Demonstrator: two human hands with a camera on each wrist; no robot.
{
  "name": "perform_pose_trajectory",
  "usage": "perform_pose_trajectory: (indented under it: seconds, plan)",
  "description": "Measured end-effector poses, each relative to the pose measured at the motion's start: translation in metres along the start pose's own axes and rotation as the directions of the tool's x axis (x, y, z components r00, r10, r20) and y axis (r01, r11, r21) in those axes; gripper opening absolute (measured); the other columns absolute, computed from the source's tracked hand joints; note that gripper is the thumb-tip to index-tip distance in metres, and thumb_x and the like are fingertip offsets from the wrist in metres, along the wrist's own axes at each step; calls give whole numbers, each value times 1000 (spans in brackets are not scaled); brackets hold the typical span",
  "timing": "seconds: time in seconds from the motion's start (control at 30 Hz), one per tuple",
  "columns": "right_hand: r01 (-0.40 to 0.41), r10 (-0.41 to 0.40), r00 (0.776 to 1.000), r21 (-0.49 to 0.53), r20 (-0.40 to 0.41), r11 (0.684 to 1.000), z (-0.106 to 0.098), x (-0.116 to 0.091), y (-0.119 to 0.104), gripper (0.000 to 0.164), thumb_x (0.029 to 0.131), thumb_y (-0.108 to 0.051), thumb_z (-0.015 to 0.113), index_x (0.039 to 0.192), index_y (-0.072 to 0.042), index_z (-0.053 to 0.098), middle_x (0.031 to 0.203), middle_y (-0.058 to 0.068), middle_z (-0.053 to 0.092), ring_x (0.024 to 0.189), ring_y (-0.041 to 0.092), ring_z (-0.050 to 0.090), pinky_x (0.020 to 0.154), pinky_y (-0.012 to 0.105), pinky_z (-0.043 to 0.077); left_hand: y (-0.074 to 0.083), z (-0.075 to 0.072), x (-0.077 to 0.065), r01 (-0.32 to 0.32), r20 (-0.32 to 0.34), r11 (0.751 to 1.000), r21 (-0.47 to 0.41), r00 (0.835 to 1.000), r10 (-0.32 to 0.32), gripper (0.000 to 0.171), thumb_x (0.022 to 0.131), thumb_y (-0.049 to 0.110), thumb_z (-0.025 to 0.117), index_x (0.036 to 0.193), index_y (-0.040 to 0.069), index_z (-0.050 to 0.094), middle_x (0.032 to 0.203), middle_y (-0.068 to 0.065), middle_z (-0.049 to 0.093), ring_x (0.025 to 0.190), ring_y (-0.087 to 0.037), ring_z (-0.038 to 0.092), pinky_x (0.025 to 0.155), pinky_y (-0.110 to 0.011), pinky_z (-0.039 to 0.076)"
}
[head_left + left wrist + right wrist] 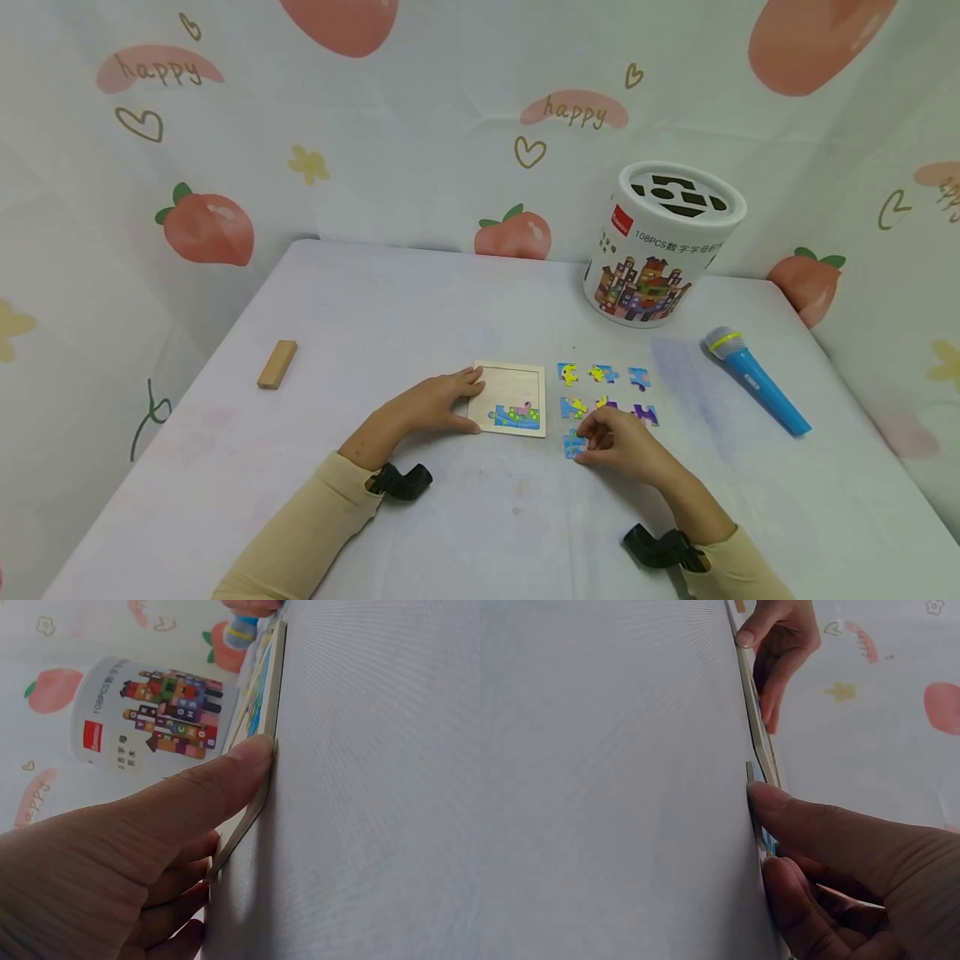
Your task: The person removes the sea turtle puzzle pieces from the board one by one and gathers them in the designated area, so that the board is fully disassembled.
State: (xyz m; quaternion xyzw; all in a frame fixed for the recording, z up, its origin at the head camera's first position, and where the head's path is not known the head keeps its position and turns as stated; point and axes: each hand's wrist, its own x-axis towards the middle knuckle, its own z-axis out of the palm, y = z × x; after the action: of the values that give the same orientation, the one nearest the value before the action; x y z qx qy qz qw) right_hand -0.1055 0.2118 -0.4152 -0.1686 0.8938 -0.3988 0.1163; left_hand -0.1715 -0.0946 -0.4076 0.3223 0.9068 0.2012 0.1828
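A square wooden puzzle tray lies on the table, with a few joined pieces showing blue, green and pink in its lower right part. My left hand holds the tray at its left side, thumb on the near edge and fingers farther up; the left wrist view shows the thumb against the rim. To the right of the tray, my right hand pinches a blue jigsaw piece between thumb and fingers, low at the tabletop. Its thin edge shows in the right wrist view.
Several loose jigsaw pieces lie in rows beyond the right hand, some partly hidden by it. A large white tub stands at the back right. A blue toy microphone lies at right, a wooden block at far left.
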Motion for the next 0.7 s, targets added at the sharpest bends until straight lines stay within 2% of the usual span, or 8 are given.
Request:
perform_pose_trajectory:
  seconds: [0.23,0.43,0.57,0.7]
  plan:
    - [-29,30,999,-21,18,999,-3,1,-2,30,70,-16,81,89,-2,61,81,2,59,68,4,52,61,19,50,0,0,-1,-1,-6,1000,-5,1000,1,75,80,39,71,140,7,41,153,-7,25,143,-22,21,113,-43,26]
    - [-28,28,999,-36,17,999,-6,0,-7,31,71,-18,81,88,-2,62,78,2,59,67,4,52,60,19,49,2,0,0,2,0,1000,29,1000,-2,72,80,40,71,139,7,44,153,-7,26,143,-25,23,113,-43,27]
    - [-29,29,1000,-59,-8,998,-9,3,-13,28,73,-18,79,88,-2,62,79,2,59,67,6,51,58,19,47,2,-1,-2,-29,0,997,76,1000,29,67,82,39,69,136,7,48,151,-11,30,140,-30,28,112,-45,28]
    - [-25,23,999,-71,-36,997,-11,9,-18,25,75,-15,77,89,-2,62,82,4,60,69,8,51,58,19,47,2,0,-4,-88,-9,986,138,996,90,62,82,37,69,133,5,52,147,-14,36,138,-28,32,113,-43,26]
